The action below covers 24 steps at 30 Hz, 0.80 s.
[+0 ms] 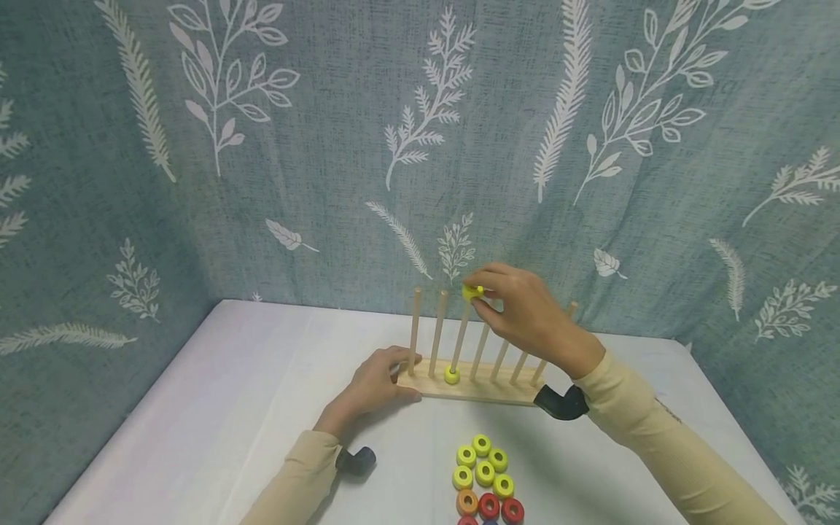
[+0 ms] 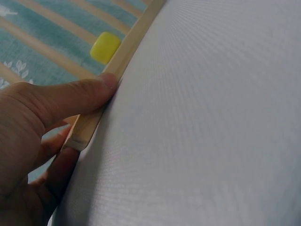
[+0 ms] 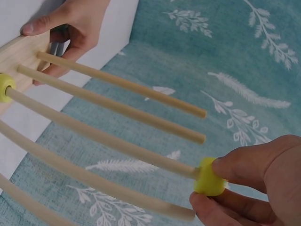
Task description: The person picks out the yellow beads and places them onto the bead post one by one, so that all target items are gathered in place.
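A wooden peg rack stands on the table, its base [image 1: 482,394] carrying a row of upright pegs. My right hand [image 1: 525,313] pinches a yellow ring [image 3: 209,178] between thumb and fingers at the top of the third peg from the left. The right wrist view shows that peg's tip meeting the ring. Another yellow ring [image 1: 451,378] sits at the bottom of the same peg. My left hand [image 1: 374,383] grips the left end of the base, thumb [image 2: 89,94] along the front edge and fingers behind and under the end.
In front of the rack lie several loose yellow rings [image 1: 498,467], an orange ring [image 1: 461,508] and red rings [image 1: 514,518]. A patterned green curtain [image 1: 341,146] hangs behind the white table [image 1: 262,379]. Black curved pieces [image 1: 561,405] stick out at both wrists.
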### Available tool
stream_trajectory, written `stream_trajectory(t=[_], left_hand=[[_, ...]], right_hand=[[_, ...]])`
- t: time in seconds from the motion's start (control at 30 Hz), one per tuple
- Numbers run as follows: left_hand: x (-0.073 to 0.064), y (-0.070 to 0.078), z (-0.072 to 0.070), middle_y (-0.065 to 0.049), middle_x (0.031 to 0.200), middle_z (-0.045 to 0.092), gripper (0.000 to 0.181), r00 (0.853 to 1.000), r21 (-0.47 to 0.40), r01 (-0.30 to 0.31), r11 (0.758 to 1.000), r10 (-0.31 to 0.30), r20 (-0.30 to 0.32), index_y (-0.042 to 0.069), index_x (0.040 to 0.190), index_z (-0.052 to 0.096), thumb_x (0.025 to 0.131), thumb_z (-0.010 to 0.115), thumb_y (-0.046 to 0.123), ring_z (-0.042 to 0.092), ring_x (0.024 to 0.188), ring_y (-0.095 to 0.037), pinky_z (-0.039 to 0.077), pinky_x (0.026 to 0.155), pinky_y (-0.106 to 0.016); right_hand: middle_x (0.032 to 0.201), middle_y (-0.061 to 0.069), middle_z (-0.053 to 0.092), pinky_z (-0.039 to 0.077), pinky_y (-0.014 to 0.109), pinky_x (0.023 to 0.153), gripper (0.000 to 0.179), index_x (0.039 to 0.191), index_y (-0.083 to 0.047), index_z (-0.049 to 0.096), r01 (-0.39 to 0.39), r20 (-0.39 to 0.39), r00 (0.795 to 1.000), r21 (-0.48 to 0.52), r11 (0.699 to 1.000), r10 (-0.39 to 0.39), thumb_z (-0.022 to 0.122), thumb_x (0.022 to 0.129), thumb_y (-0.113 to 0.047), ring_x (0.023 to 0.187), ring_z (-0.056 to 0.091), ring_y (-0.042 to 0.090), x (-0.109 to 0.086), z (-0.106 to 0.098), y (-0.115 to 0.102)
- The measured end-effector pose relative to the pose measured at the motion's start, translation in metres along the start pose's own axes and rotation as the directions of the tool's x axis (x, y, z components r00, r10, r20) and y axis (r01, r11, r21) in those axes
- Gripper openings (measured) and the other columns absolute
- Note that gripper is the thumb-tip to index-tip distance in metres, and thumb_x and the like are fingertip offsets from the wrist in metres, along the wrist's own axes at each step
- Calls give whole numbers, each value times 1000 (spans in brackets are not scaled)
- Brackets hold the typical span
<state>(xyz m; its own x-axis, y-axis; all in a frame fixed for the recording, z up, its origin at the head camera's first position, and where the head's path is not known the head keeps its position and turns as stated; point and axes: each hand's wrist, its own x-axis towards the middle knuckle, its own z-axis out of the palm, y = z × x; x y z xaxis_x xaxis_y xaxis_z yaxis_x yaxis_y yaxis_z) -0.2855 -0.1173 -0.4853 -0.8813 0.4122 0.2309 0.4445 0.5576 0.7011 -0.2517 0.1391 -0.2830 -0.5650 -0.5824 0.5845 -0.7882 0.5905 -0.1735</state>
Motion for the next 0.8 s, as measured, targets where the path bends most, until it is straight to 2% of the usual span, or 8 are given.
stream_trajectory(t=[0.3, 0.43, 0.63, 0.8], left_hand=[[2, -1, 2, -1, 127, 66, 57, 1000, 9, -9, 1000, 9, 8, 18, 120, 71, 68, 92, 25, 56, 123, -30, 40, 104, -54], [2, 1, 1, -1, 127, 66, 56, 1000, 7, -5, 1000, 5, 9, 17, 119, 71, 68, 92, 24, 56, 123, -30, 39, 105, -54], [1, 3, 0, -1, 127, 66, 55, 1000, 3, 4, 1000, -4, 14, 17, 118, 71, 68, 92, 26, 56, 123, -30, 40, 105, -54], [-1, 3, -1, -1, 129, 64, 60, 1000, 11, 29, 1000, -29, 11, 17, 123, 70, 69, 92, 29, 55, 124, -29, 40, 105, -54]], right_hand=[[106, 9, 69, 58, 34, 74, 26, 111, -2, 73, 2, -11, 1000, -10, 1000, -2, 75, 85, 3, 87, 70, 24, -2, -1, 2], [108, 9, 69, 58, 33, 77, 28, 111, -2, 73, 4, -31, 1000, 13, 1000, -3, 75, 84, 4, 93, 69, 25, -6, -5, 0], [111, 9, 68, 58, 33, 78, 30, 112, -2, 72, -6, -36, 999, 36, 999, 7, 76, 84, 4, 98, 68, 25, -24, -14, -5], [112, 7, 68, 58, 30, 75, 32, 112, -4, 72, 12, -40, 999, 37, 999, -11, 78, 82, 4, 95, 69, 22, -44, -21, -11]])
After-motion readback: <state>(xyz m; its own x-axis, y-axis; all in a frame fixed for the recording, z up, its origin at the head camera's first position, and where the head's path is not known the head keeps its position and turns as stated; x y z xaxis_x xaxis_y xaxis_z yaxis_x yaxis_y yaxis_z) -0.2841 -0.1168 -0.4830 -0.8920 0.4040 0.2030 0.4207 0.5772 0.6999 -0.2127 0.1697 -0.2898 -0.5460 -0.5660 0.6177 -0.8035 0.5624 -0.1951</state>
